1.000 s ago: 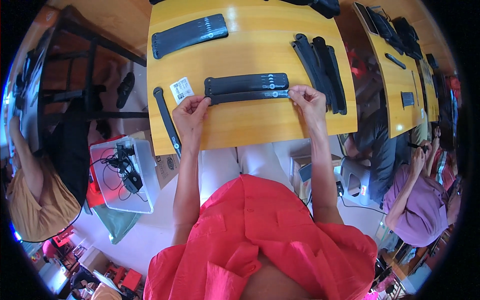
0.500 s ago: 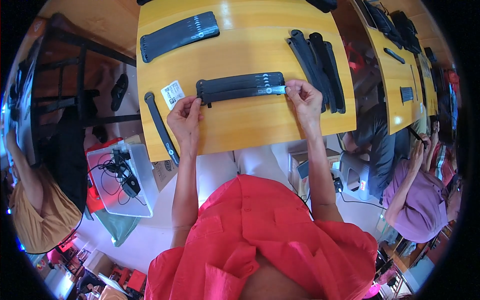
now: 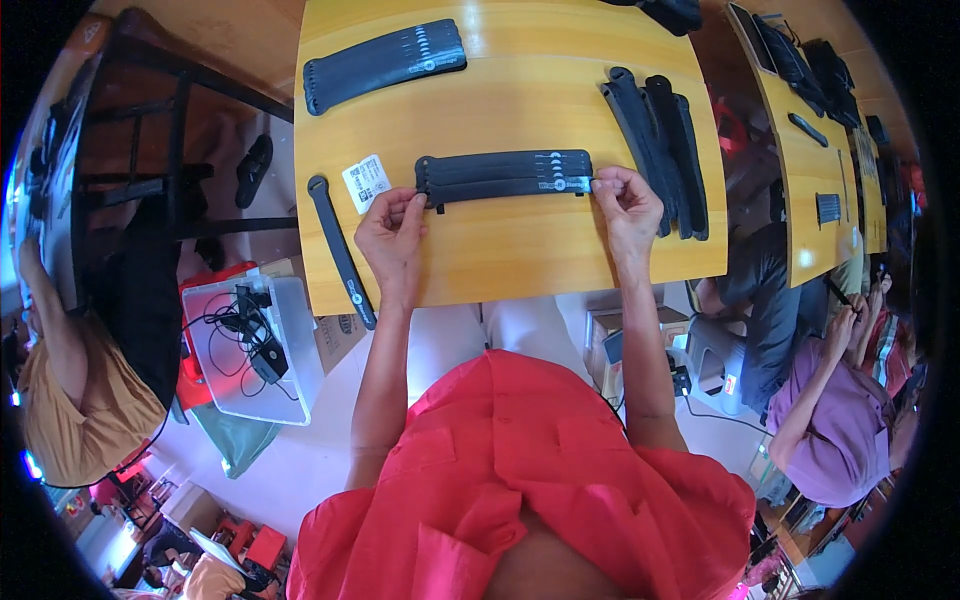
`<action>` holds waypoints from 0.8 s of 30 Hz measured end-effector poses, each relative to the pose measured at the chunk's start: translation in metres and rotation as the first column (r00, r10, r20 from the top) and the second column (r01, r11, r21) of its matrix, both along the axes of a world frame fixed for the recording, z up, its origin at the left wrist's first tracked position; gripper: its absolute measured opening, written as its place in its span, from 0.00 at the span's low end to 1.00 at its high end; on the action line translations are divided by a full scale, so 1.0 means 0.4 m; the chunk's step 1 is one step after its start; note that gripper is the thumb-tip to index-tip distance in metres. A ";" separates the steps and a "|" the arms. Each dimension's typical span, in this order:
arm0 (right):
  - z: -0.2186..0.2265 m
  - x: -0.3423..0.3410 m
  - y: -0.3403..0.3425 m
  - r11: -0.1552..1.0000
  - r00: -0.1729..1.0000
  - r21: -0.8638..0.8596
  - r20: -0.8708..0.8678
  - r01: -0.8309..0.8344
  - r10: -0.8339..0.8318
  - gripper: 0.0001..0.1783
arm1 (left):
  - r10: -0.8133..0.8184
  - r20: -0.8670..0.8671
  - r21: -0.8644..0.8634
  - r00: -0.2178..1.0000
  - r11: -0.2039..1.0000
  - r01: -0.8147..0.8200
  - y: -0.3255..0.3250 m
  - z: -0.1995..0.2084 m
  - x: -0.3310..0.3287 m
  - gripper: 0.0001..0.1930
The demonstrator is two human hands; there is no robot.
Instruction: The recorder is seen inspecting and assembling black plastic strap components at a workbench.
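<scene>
A row of overlapping black straps [image 3: 500, 165] with rounded, holed left ends lies across the table in front of me. Nearest to me is the front strap [image 3: 490, 192], which has white print at its right end. My left hand [image 3: 392, 240] pinches its left end between thumb and fingers. At the other end, my right hand [image 3: 630, 212] has thumb and forefinger closed on the strap's corner. Two small dark tabs stick out below the row's near edge. A white printed label [image 3: 366, 183] lies beside my left hand, and a single black strap [image 3: 342, 252] is left of it.
Another overlapped set of black straps [image 3: 385, 65] lies at the far left of the wooden table [image 3: 500, 270]. A loose pile of black straps [image 3: 655, 150] is at the right. On the floor at left stands a clear bin [image 3: 260, 350] with cables. Other people sit at both sides.
The whole view has shifted, so the table sits further right in the picture. The front strap's right end now lies flatter along the row, with less glare. Both hands keep their pinch.
</scene>
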State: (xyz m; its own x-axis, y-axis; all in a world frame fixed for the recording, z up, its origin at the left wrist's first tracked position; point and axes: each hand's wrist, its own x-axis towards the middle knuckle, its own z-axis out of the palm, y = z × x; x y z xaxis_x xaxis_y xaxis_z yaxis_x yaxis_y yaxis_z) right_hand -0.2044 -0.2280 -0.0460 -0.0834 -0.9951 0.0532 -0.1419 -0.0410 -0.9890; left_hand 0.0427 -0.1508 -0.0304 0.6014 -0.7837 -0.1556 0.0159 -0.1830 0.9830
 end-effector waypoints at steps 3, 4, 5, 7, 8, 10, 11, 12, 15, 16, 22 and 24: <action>0.012 0.008 0.001 1.000 0.999 -0.004 0.045 0.006 -0.006 0.07 | -0.002 0.008 0.002 1.000 1.000 0.002 -0.002 0.004 -0.003 0.04; 0.015 0.009 0.001 1.000 0.999 -0.005 0.036 0.008 -0.008 0.07 | -0.001 0.013 0.004 1.000 1.000 0.001 -0.003 0.004 -0.003 0.04; 0.016 0.009 0.002 1.000 1.000 -0.006 0.026 0.010 -0.010 0.07 | -0.003 0.013 0.005 1.000 1.000 0.002 -0.003 0.003 -0.004 0.04; 0.012 0.008 0.002 1.000 1.000 0.008 0.018 0.017 -0.017 0.07 | -0.003 0.031 -0.004 1.000 1.000 0.003 -0.002 0.000 -0.004 0.04; 0.011 0.008 0.003 1.000 1.000 0.021 0.010 0.023 -0.023 0.07 | -0.004 0.031 -0.004 1.000 1.000 0.004 -0.002 0.002 -0.005 0.04; 0.012 0.008 0.005 0.999 1.000 0.027 0.013 0.026 -0.026 0.07 | 0.017 0.036 0.026 0.999 0.999 -0.018 -0.003 0.008 -0.009 0.03; 0.013 0.008 0.005 0.999 0.999 0.032 0.016 0.027 -0.028 0.07 | 0.016 0.036 0.027 0.999 1.000 -0.017 -0.003 0.009 -0.010 0.03; 0.011 0.008 0.004 0.999 0.999 0.032 0.015 0.029 -0.029 0.07 | 0.023 0.046 0.023 0.999 0.999 -0.025 -0.004 0.009 -0.012 0.03; 0.005 0.008 0.001 1.000 0.998 -0.006 0.053 0.020 -0.019 0.07 | 0.030 0.062 0.010 0.998 0.999 -0.030 -0.005 0.002 -0.014 0.03; 0.004 0.008 0.000 1.000 0.999 -0.009 0.048 0.025 -0.025 0.07 | 0.031 0.069 0.002 0.997 1.000 -0.031 -0.007 -0.001 -0.014 0.03; -0.007 0.012 -0.002 0.998 0.999 -0.009 -0.006 0.054 -0.054 0.07 | 0.053 0.060 -0.001 0.997 0.999 -0.053 -0.006 0.003 -0.014 0.03; -0.006 0.012 -0.002 0.998 0.998 -0.012 -0.007 0.063 -0.063 0.07 | 0.043 0.075 0.001 0.996 0.999 -0.043 -0.008 0.005 -0.018 0.03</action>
